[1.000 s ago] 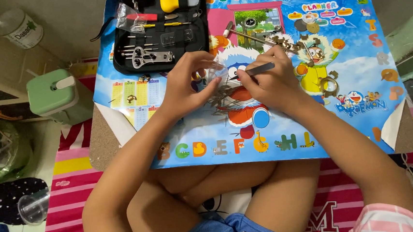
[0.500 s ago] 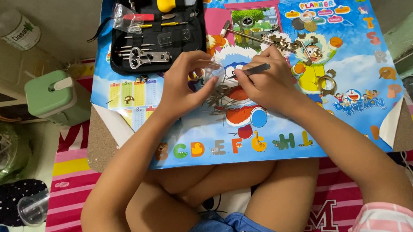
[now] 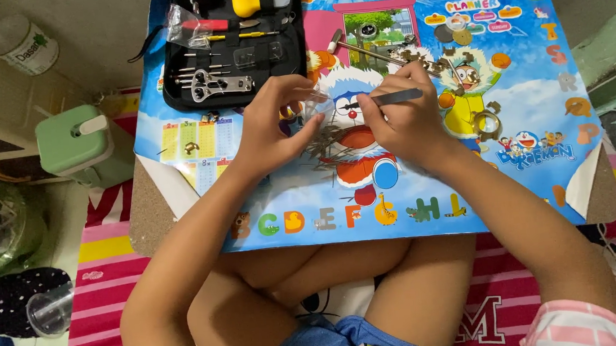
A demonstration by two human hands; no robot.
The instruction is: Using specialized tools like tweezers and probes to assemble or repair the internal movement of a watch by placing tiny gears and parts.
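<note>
My left hand (image 3: 272, 125) rests on a colourful cartoon poster mat (image 3: 525, 179) and pinches a small clear part (image 3: 315, 104) between thumb and fingertips. My right hand (image 3: 409, 119) is closed around metal tweezers (image 3: 382, 100), whose tip points left toward that small part. Thin metal pins (image 3: 324, 141) lie scattered on the mat just below both hands. The two hands sit close together over the middle of the mat, which covers a small lap table (image 3: 148, 213).
An open black tool case (image 3: 230, 45) with small tools lies at the mat's far left. A small hammer (image 3: 357, 49), rings and loose metal parts (image 3: 481, 121) lie to the right. A green container (image 3: 78, 142), plastic bottle (image 3: 21, 45) and clear cup (image 3: 47, 310) stand on the left.
Both hands stay at the same spot on the mat, with fingers shifting slightly around the small part. The view has tilted a little.
</note>
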